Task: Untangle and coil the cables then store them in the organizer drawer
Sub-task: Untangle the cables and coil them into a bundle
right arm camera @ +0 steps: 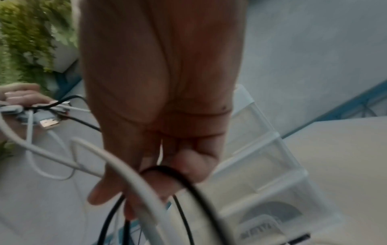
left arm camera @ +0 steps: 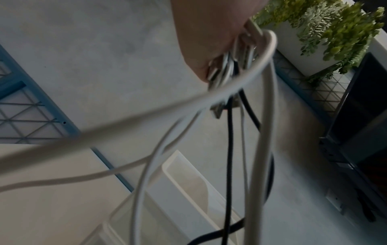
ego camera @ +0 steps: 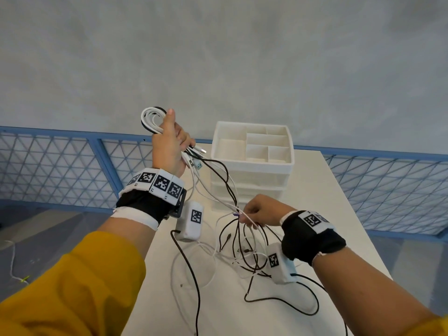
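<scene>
Right now the left hand [ego camera: 169, 144] is raised above the table's [ego camera: 315, 180] left edge, fingers curled tight round a bundle of cables [ego camera: 211, 187] — white loops [ego camera: 151, 118] stick up past the thumb and the USB plugs [ego camera: 197, 158] poke out the right side of the fist twd the organizer [ego camera: 252, 146]. From that fist the strands run down and to the right, long axis slanting from upper left to lower right, to the right hand [ego camera: 261, 210], which is lower, nearer, just in front of the organizer. Right hand's fingers are curled in; it pinches a pale strand at the knot, and the right wrist view shows a black strand [right arm camera: 167, 172] looped round a fingertip too. Below it the rest hangs in slack black and white loops onto the table, tangled, w/ loose ends lying near the front.

So the tangle sits between the two hands and closer to the right one — my guess is the right hand is best placed to work a strand free by pulling along that slanted line, away from the left fist, while the left just anchors. Pulling across the line would prob tighten the knot.

Organizer stands at the far side of the table, top tray open w/ its compartments showing; I can't see any cable in it. Coiling barely begun, storing not yet.
</scene>
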### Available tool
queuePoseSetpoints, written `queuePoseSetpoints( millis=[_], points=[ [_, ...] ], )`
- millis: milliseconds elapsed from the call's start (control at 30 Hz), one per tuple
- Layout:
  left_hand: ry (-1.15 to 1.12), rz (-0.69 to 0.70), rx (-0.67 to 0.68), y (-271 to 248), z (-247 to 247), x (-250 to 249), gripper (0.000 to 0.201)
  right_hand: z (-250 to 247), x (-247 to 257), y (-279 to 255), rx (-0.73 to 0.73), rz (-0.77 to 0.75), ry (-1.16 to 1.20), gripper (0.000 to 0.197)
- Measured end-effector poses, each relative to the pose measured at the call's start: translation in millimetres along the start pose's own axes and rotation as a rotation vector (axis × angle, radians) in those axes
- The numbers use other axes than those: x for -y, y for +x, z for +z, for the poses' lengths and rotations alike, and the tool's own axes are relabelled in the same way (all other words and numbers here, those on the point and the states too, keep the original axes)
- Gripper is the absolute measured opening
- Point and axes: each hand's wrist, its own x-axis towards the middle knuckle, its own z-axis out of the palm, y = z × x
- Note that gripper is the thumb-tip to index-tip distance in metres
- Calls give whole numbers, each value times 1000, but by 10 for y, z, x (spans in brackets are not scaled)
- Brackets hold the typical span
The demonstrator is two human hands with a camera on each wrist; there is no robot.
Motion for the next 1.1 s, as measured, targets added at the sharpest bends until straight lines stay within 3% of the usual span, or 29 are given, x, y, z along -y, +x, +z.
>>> queuePoseSetpoints(
  millis=[67, 133, 233, 267, 333, 400, 467, 500, 567, 600, 633, 700, 767, 933, 1067, 1100],
  points=[
    [-8, 7, -21, 27, -32, -18, 52, -26, -90, -47, -36, -23, 173, 9],
    [-28, 25, -45, 58, -67, -65, 53, -36, -360, -70, -135, 59, 303, 7],
    [-85, 48, -55, 95, -84, -134, 52, 37, -1048, -76, -418, 431, 236, 11],
    [-93, 53, -51, 102, -74, -140, 51, 88, -1251, -108, -396, 557, 104, 13],
    [-89, 55, -33, 98, -38, -141, 52, 227, -1505, -217, -177, 764, -191, 28],
    [-61, 42, -8, 76, 5, -120, 52, 272, -1520, -249, -86, 796, -374, 33],
    [-29, 29, 16, 38, 50, -92, 52, 151, -1310, -191, -199, 682, -419, 36],
    [-18, 24, 32, 11, 79, -80, 51, 51, -1145, -154, -328, 559, -379, 36],
    [-8, 15, 74, -50, 159, -55, 50, -121, -681, -82, -603, 180, -64, 36],
    [-7, 11, 99, -85, 209, -41, 50, -177, -383, -89, -631, -27, 137, 42],
    [-3, 11, 128, -123, 265, -33, 50, -225, -65, -111, -565, -199, 305, 54],
    [23, 32, 185, -203, 370, -20, 50, -262, 448, -93, -351, -376, 528, 85],
    [61, 66, 227, -281, 440, -17, 50, -236, 775, -48, -171, -399, 647, 98],
    [169, 174, 235, -332, 370, -159, 45, -7, 954, 113, -2, -420, 748, 59],
    [110, 195, 98, -227, 203, -330, 44, 86, 853, 160, 64, -428, 673, 12],
    [90, 201, 67, -198, 161, -381, 44, 107, 822, 151, 58, -414, 602, 10]
  ],
)
